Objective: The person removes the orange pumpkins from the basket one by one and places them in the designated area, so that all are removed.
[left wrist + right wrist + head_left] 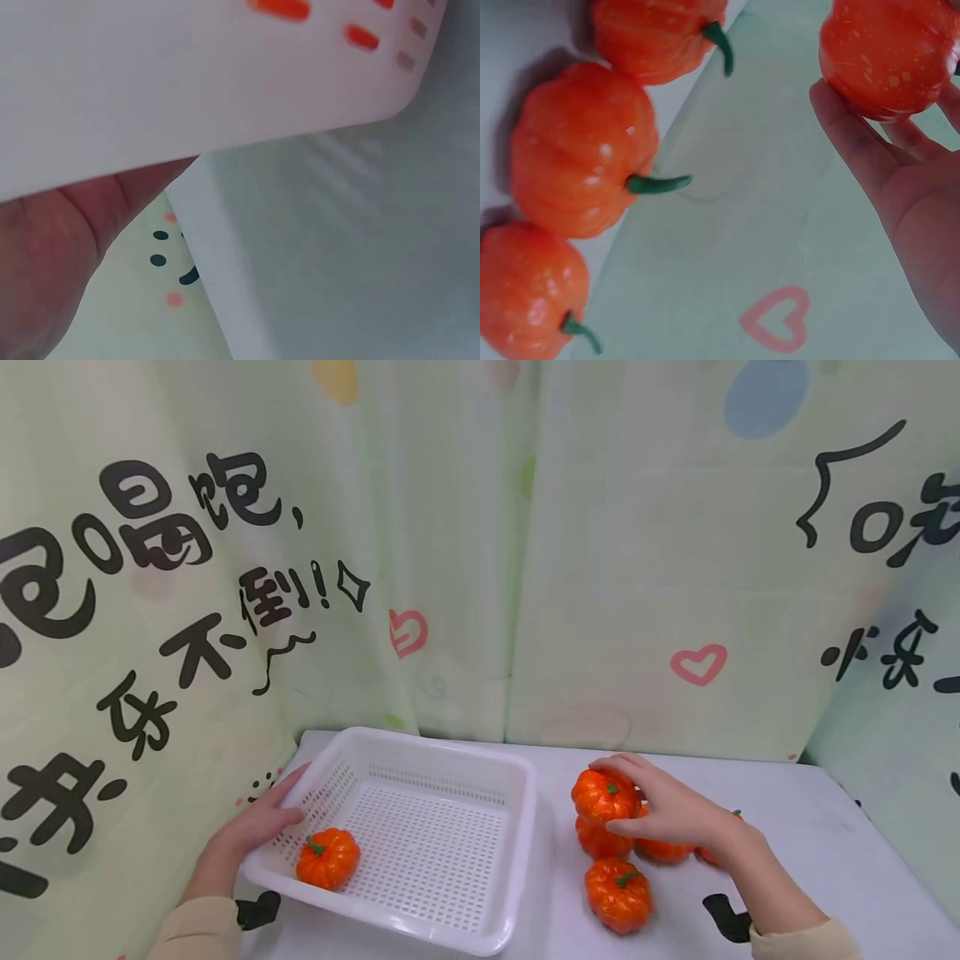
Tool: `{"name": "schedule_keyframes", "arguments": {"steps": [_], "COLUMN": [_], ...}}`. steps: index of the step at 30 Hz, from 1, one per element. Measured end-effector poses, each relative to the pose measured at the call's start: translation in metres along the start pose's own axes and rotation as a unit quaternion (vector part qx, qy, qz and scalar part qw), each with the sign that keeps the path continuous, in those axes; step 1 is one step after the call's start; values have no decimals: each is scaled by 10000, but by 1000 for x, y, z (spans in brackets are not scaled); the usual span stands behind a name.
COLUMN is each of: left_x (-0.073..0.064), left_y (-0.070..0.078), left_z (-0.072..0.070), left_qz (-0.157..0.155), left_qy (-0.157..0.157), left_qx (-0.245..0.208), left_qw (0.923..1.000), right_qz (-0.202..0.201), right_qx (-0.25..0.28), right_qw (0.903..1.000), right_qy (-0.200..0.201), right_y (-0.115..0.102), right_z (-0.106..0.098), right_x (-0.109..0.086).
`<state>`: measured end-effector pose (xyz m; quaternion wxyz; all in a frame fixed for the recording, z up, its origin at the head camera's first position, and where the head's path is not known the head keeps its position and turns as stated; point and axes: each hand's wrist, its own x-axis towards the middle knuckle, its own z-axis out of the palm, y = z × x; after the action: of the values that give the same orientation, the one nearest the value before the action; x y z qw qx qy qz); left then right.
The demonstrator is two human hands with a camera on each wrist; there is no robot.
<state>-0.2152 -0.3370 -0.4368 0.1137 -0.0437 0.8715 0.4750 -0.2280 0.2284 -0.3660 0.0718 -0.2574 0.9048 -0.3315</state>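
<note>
My right hand holds a small orange pumpkin with a green stem, fingers over its top and thumb toward the near side. In the right wrist view this pumpkin sits at the fingertips, apart from the others. Below and around it are more pumpkins: one partly covered, one in front, and others partly behind the hand and forearm. My left hand grips the left rim of a white perforated plastic basket, thumb at the rim; the basket hides its fingers in the left wrist view. One pumpkin lies inside, near the left corner.
A white table bears the basket and the loose pumpkins. Pale green curtains with dark lettering and hearts stand behind and on both sides, close to the table's edges.
</note>
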Motion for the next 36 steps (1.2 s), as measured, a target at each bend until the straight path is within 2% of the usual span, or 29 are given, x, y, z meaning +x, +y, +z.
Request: {"name": "schedule_keyframes", "arguments": {"steps": [4,12,18,25,36], "left_x": [0,-2,-3,-4,-3], "left_y": [-1,2,2,1,3], "left_z": [0,0,-1,0,1], "left_qz": [-4,-45,-40,-53,-86], "left_qy": [-5,-33,-1,-14,-7], "left_qx": [-2,57,52,27,41], "left_qw": [10000,10000,10000,10000,10000], "right_qz": [254,37,214,727,798], "right_qx": [99,-631,-567,-261,-336], "right_qw": [9996,9975,9976,9968,9962], "right_qy": [29,321,321,202,126], "right_y": [10,35,52,63,74], "right_z": [-1,-1,6,15,20], "right_x": [-14,-42,-57,-69,-84]}}
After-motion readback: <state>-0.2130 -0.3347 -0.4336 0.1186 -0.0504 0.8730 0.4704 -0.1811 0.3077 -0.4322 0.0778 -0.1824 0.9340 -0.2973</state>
